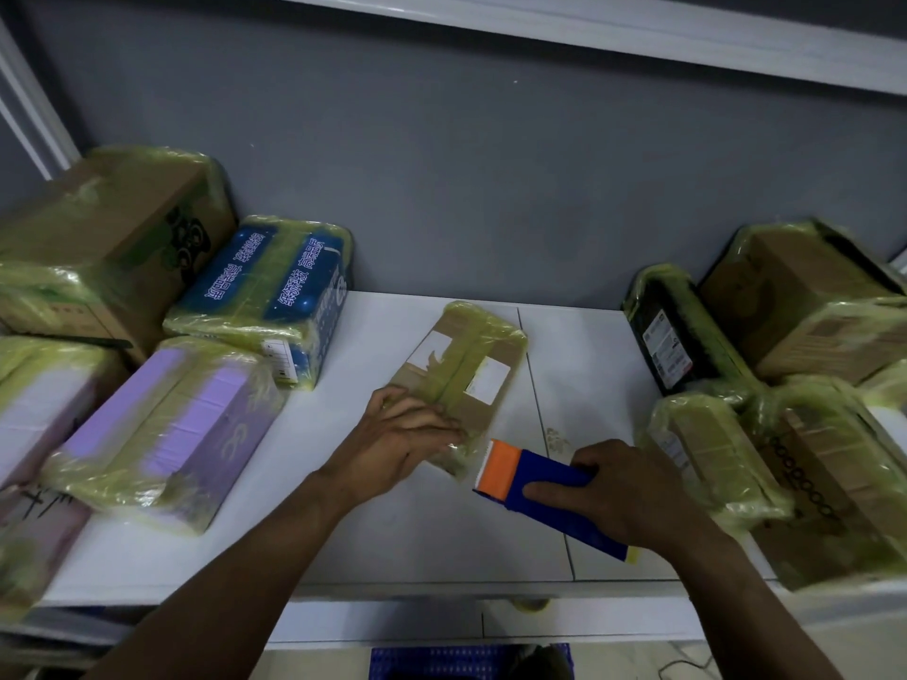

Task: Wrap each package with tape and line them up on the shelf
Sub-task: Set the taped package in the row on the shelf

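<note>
Right now we have 1 flat brown package (471, 370) lying in the middle of the white shelf (392, 532), banded with yellowish tape. Our left hand (407, 434) presses on its near end, fingers laid over it, not wrapped round. Our right hand (628, 488) is clamped on the blue tape dispenser (554, 488), whose orange head sits just beside the package's near corner. Wrapped boxes flank both sides.

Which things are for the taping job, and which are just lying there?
For the job: flat brown package, blue tape dispenser, wrapped purple box, white shelf.
Just lying about: blue crate below the shelf.
</note>
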`<state>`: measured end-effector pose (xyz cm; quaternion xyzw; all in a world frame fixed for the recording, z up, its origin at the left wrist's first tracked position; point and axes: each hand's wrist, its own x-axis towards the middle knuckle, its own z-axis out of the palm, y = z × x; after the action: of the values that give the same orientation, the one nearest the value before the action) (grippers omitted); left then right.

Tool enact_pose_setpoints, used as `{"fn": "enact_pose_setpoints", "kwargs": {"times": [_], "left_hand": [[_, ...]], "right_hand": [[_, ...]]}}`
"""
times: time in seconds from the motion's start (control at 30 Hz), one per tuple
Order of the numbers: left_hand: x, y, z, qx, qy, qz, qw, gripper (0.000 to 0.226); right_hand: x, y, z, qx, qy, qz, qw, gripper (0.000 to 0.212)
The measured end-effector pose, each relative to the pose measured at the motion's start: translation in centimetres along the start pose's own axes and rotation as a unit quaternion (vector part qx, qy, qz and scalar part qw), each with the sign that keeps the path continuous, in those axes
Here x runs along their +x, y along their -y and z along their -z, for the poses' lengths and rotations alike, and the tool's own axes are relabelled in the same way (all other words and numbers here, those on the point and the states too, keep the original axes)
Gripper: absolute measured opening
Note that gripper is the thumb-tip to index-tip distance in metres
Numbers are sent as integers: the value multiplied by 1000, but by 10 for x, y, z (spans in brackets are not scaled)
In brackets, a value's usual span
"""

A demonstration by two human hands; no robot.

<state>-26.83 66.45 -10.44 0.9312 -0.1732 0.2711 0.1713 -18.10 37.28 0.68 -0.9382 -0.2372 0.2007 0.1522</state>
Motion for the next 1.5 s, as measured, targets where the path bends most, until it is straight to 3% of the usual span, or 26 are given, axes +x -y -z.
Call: {"fn": "enact_pose_setpoints", "kwargs": {"times": [0.13, 0.27, 0.5, 0.83, 1.3, 1.5], "left_hand": [[-1, 9, 4, 4, -4, 28, 1000, 29], [1, 7, 1, -20, -6, 43, 999, 30], [4, 9, -1, -27, 9, 66, 997, 12], [4, 2, -2, -19, -8, 82, 996, 24], [8, -2, -11, -14, -50, 98, 994, 31], [8, -6, -9, -25, -27, 134, 990, 30]], "right_hand": [[-1, -18, 6, 53, -20, -17, 998, 70], [3, -24, 3, 23, -35, -19, 999, 79], [20, -12, -10, -72, -43, -42, 996, 66], [45, 6, -38, -79, -32, -60, 995, 70], [47, 25, -50, -139, -111, -33, 984, 59], [46, 29, -61, -166, -140, -25, 976, 63]]}}
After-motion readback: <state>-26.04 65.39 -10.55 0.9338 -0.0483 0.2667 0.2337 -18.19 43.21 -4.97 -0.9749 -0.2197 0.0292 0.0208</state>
